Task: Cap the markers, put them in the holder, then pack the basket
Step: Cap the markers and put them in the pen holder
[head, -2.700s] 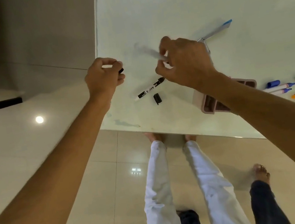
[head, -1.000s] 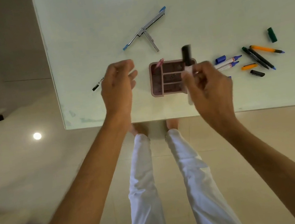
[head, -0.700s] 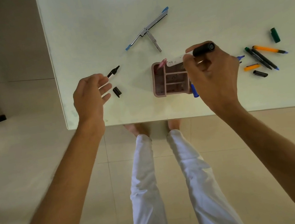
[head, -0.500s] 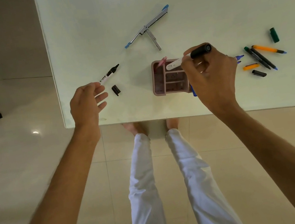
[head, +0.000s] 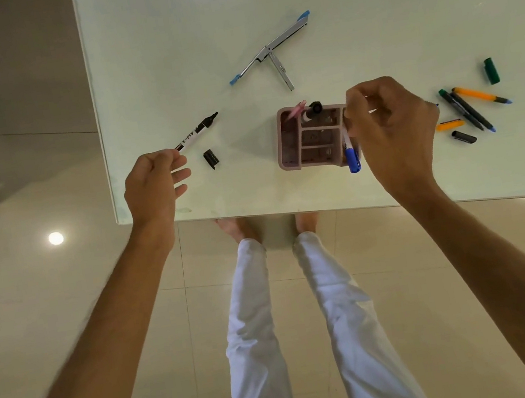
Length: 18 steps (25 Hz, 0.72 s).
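A pink compartment holder [head: 289, 159] stands near the table's front edge. A pink marker [head: 296, 110], a black-capped marker [head: 313, 109] and a blue-capped marker [head: 351, 153] stick out of it. My right hand [head: 394, 131] hovers over the holder's right rim, its fingers loosely curled with nothing visible in them. An uncapped black marker [head: 199, 130] lies to the left, with its black cap [head: 211, 158] beside it. My left hand [head: 155, 182] is relaxed, fingertips at the marker's tail end without gripping it.
Right of the holder lie an orange marker [head: 480, 95], two dark markers [head: 465, 111], an orange cap [head: 449, 124], a black cap [head: 463, 136] and a green cap [head: 491, 71]. A folding metal stand [head: 271, 53] lies behind. The table's left edge [head: 97, 122] is close to my left hand.
My right hand has dropped the black-capped marker into the holder and let go. My left hand has moved up and right to the uncapped marker's tail.
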Motion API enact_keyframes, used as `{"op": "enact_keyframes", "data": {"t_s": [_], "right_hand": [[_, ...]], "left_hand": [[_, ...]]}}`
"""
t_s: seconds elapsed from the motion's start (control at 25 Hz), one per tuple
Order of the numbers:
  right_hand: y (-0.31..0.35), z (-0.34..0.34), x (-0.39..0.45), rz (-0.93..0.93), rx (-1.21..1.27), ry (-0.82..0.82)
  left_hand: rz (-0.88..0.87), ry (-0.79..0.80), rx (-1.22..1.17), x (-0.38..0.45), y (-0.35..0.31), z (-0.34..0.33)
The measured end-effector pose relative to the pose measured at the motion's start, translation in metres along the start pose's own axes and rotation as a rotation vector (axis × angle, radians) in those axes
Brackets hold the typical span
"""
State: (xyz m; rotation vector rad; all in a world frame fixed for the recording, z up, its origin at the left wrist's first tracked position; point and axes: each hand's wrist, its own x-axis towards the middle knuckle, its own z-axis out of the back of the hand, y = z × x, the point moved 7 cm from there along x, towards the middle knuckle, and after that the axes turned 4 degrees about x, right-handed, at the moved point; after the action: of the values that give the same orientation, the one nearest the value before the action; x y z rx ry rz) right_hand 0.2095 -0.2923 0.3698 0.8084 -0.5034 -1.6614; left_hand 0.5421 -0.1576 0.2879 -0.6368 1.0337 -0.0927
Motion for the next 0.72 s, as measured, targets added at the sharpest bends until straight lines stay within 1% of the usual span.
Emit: {"op": "enact_keyframes", "data": {"t_s": [0.04,0.12,0.2,0.24,0.32,0.44,0.52,0.56,0.6,0.64,0.68,0.72], "right_hand": [[0.0,0.002,0.0,-0.001,0.005,-0.019],[0.008,0.001,-0.005,0.015,-0.011,-0.015],[0.024,-0.007,-0.017,0.078,-0.023,0.011],[0.033,-0.015,-0.026,0.125,-0.026,0.033],[0.05,-0.032,-0.044,0.222,-0.038,0.082],[0.063,-0.059,-0.068,0.292,-0.005,0.173],[0.065,-0.069,-0.078,0.281,0.016,0.207],[0.064,-0.072,-0.081,0.265,0.015,0.218],[0.063,-0.074,-0.083,0.245,0.004,0.233],[0.062,-0.076,-0.084,0.236,-0.021,0.257],[0.063,-0.08,-0.085,0.25,-0.06,0.294],[0.064,-0.085,-0.085,0.285,-0.109,0.353]], "left_hand": [[-0.074,-0.021,0.112,0.002,-0.001,0.002],[-0.287,-0.07,0.413,0.007,-0.006,0.002],[-0.512,-0.08,0.641,0.011,-0.013,-0.01],[-0.595,-0.087,0.727,0.017,-0.016,-0.016],[-0.659,-0.116,0.888,0.034,-0.021,-0.024],[-0.644,-0.102,1.088,0.06,-0.022,-0.029],[-0.651,-0.101,1.138,0.069,-0.021,-0.029],[-0.647,-0.097,1.115,0.072,-0.02,-0.027],[-0.625,-0.087,1.038,0.071,-0.02,-0.025],[-0.577,-0.059,0.912,0.068,-0.023,-0.022],[-0.522,-0.002,0.779,0.059,-0.026,-0.022],[-0.493,0.096,0.686,0.045,-0.031,-0.025]]}}
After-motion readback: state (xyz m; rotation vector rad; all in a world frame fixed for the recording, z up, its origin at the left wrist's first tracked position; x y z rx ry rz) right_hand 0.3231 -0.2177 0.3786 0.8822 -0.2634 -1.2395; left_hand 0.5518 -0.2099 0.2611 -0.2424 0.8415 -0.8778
